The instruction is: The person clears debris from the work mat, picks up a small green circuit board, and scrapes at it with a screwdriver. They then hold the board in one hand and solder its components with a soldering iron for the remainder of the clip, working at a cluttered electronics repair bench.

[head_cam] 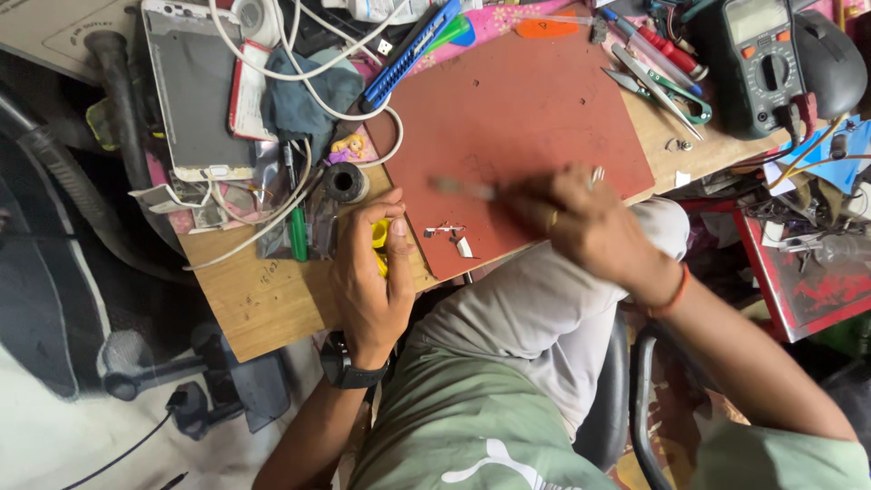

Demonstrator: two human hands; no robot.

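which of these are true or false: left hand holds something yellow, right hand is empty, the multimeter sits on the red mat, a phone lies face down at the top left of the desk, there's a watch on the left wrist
1. The left hand holds a yellow object. True.
2. The right hand is empty. False: it grips a thin tool, blurred by motion.
3. The multimeter sits on the red mat. False: it stands off the mat, at the desk's far right.
4. A phone lies at the desk's top left. True, though which face is up cannot be told.
5. A dark watch is on the left wrist. True.
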